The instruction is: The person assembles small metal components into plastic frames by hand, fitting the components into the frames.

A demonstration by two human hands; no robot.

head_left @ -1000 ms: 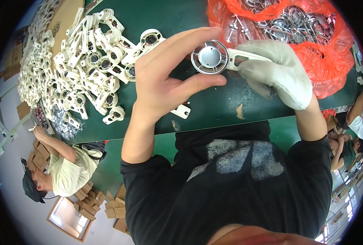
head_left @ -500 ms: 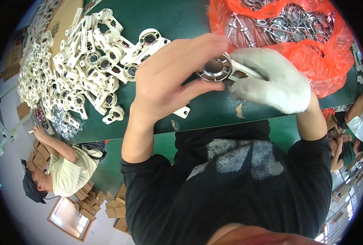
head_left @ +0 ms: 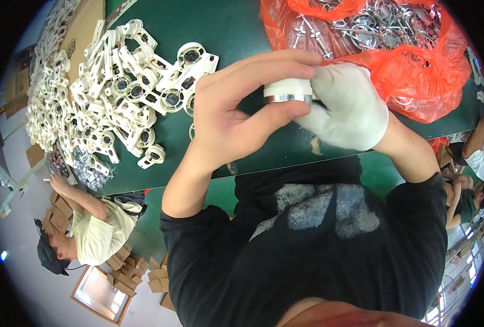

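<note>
Between my hands is a round white plastic housing (head_left: pixel 288 87), seen edge-on, with a shiny chrome ring (head_left: pixel 287 98) along its lower edge. My bare left hand (head_left: pixel 228 106) curves around it from the left, thumb on the chrome ring and fingers over the top. My right hand (head_left: pixel 351 106), in a white glove, grips it from the right and hides the rest of the part. To the left lies a large heap of similar white plastic housings (head_left: pixel 123 85) with round heads and dark centres.
An open red plastic bag (head_left: pixel 411 82) full of chrome ring-shaped parts (head_left: pixel 364 34) stands at the back right of the green table (head_left: pixel 225 30). Small clear bags (head_left: pixel 92 170) lie at the left edge. A co-worker (head_left: pixel 97 223) sits at the left; other people are at the right.
The housing has been turned so its chrome face, visible before, now points down and shows edge-on. My gloved hand has moved left and closed further over the part.
</note>
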